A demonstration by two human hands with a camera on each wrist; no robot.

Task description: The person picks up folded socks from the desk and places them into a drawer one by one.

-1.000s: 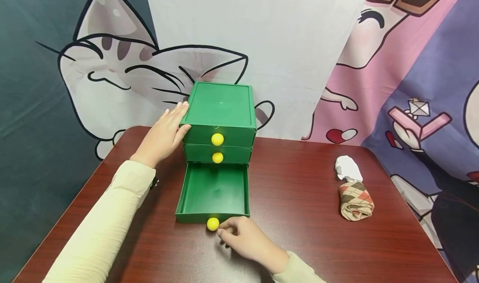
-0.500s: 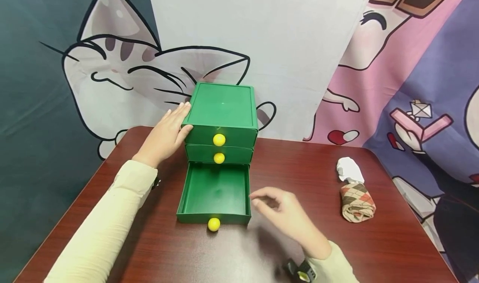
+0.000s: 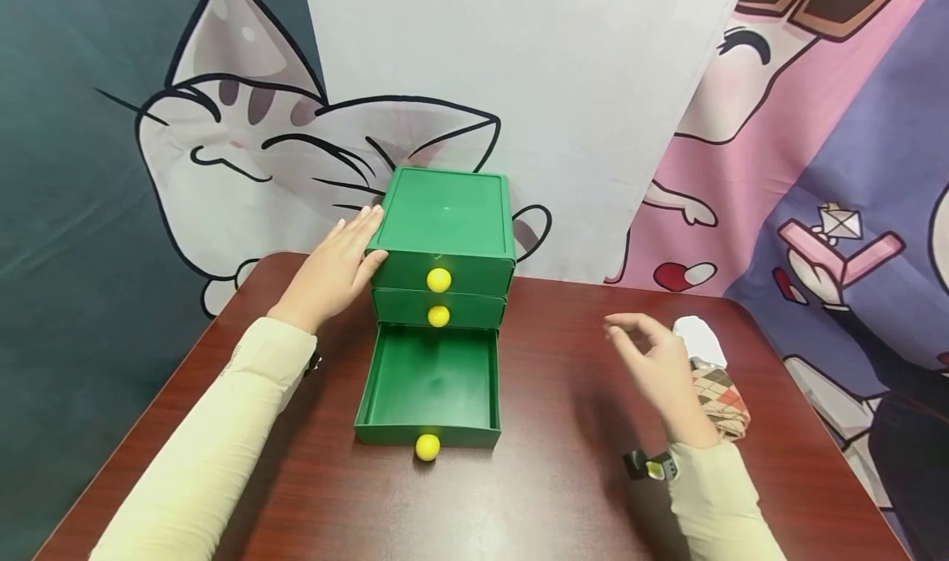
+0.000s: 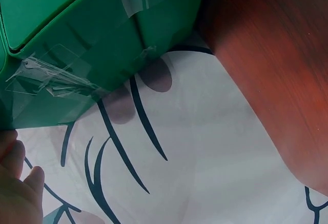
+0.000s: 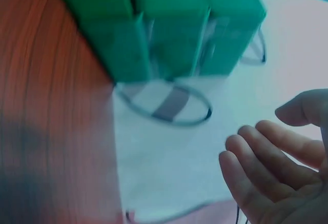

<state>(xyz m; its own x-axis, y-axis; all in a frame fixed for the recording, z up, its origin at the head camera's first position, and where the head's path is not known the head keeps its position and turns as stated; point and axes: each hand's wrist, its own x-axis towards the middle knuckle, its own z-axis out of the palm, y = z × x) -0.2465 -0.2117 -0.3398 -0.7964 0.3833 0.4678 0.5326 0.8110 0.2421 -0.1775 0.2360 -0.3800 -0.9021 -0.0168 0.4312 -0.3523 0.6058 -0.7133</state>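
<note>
Green drawer unit (image 3: 445,223) steadied by flat left hand (image 3: 334,268); right hand (image 3: 660,371) relaxed, empty.

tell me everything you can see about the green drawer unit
The green drawer unit looks like glossy plastic, a small upright chest of three stacked drawers, each with a round yellow knob. The upper two are shut; the bottom drawer is pulled out and looks empty. It stands at the back of the brown table. The left hand rests flat against its left side. Clear tape shows on its back.
</note>
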